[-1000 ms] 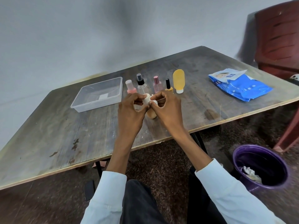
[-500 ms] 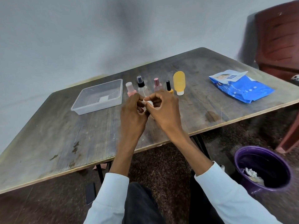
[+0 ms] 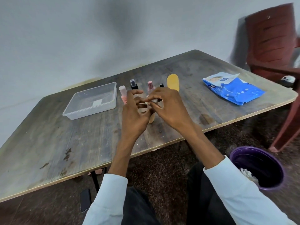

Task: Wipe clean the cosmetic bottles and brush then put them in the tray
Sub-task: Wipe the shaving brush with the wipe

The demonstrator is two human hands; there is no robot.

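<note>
Both hands pinching brush (image 3: 152, 118) and wipe (image 3: 146, 103): left hand (image 3: 134, 116), right hand (image 3: 170, 109) | step: wiping | advice: rotate handle, cover fully, then tray (image 3: 90, 109).

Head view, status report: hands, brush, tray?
Both hands, left and right, grip brush over table. Tray holds no bottles. Nothing in the way.

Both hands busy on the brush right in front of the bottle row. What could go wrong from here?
1. The left hand and right hand work right beside the upright pink-capped bottle and black-capped spray bottle; a stray knuckle could topple the row.
2. The wooden-handled brush is mostly hidden, so its grip may be loose; it could drop.
</note>
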